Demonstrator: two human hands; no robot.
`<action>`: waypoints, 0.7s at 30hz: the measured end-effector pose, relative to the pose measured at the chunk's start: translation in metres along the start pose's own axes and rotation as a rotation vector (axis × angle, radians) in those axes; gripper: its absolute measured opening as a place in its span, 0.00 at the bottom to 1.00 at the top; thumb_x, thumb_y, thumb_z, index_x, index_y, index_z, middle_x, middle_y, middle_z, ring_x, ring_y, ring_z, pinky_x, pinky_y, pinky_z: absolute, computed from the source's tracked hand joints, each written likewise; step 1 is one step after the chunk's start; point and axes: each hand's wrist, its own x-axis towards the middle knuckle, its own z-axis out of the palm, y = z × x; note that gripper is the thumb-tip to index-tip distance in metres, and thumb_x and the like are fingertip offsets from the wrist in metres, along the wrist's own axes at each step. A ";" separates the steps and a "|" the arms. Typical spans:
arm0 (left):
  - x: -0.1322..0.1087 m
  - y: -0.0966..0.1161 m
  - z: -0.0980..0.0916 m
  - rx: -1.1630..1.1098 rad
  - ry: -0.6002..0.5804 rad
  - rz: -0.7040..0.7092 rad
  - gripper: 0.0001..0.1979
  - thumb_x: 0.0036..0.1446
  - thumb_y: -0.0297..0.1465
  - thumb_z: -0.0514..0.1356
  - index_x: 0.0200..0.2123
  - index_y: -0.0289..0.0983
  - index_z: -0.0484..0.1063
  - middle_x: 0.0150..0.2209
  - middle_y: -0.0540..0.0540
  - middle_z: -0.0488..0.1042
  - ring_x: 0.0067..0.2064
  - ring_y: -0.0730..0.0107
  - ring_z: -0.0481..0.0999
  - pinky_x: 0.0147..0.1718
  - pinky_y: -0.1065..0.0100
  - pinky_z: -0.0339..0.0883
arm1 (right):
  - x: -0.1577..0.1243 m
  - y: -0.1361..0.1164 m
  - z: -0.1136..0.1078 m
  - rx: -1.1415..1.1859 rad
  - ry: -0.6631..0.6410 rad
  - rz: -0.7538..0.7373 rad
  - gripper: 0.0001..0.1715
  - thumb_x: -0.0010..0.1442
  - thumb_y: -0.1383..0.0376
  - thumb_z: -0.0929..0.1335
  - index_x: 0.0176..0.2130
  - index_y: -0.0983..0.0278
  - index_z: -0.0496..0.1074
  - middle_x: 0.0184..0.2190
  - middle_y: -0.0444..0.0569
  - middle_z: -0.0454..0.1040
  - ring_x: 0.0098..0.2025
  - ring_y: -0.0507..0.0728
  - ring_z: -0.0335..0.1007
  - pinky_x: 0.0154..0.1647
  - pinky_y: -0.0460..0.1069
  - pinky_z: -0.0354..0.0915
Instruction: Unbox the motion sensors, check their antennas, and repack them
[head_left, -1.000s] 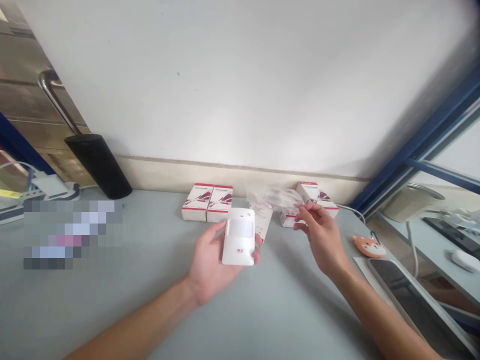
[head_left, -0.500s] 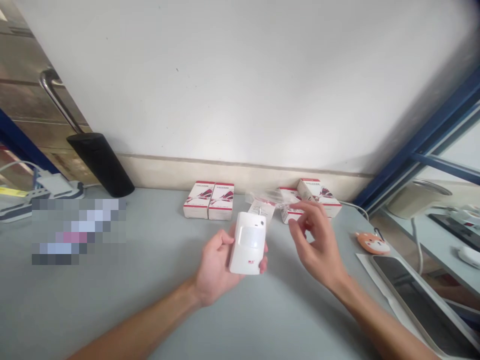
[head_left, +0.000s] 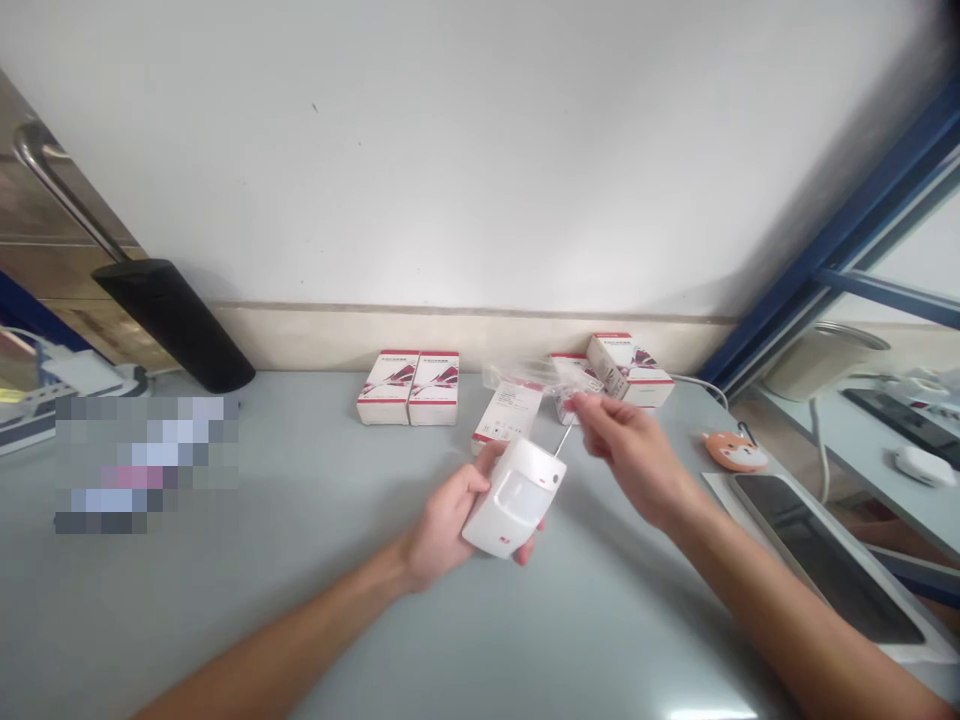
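An office, I'd say: grey desk point(head_left: 300, 580) under my fingers point(head_left: 592, 412), tablet point(head_left: 821, 560) to their right, power strip point(head_left: 75, 376) far to their left.

Position: on the person's head.
Facing: forward and down, across the table point(head_left: 315, 600) toward the wall point(head_left: 480, 150).
Nearness: close over the table.

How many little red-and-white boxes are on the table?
5: left box and second box side by side near the wall; flat box beyond the white device; fourth box partly behind the right hand; rightmost box beside it.

White sensor point(head_left: 516, 497) — tilted, its thin antenna point(head_left: 564, 438) pulled out.
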 end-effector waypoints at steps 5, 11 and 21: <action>0.005 0.002 -0.011 0.064 -0.101 -0.076 0.23 0.62 0.36 0.46 0.58 0.36 0.64 0.36 0.41 0.80 0.30 0.57 0.78 0.36 0.59 0.63 | 0.023 -0.011 -0.036 0.192 0.248 -0.179 0.26 0.56 0.44 0.79 0.34 0.63 0.75 0.21 0.34 0.47 0.23 0.49 0.40 0.22 0.47 0.48; 0.013 0.005 -0.023 0.068 -0.164 -0.187 0.24 0.61 0.38 0.47 0.56 0.35 0.67 0.37 0.38 0.81 0.30 0.55 0.79 0.37 0.58 0.64 | 0.042 -0.009 -0.075 0.316 0.416 -0.239 0.24 0.54 0.48 0.81 0.34 0.64 0.75 0.19 0.33 0.48 0.22 0.47 0.41 0.18 0.43 0.50; 0.015 0.010 -0.025 0.085 -0.189 -0.237 0.23 0.62 0.40 0.48 0.54 0.35 0.67 0.36 0.38 0.81 0.30 0.55 0.79 0.36 0.58 0.67 | 0.055 -0.004 -0.100 0.390 0.412 -0.177 0.27 0.49 0.49 0.83 0.31 0.65 0.73 0.20 0.32 0.47 0.20 0.44 0.41 0.14 0.39 0.47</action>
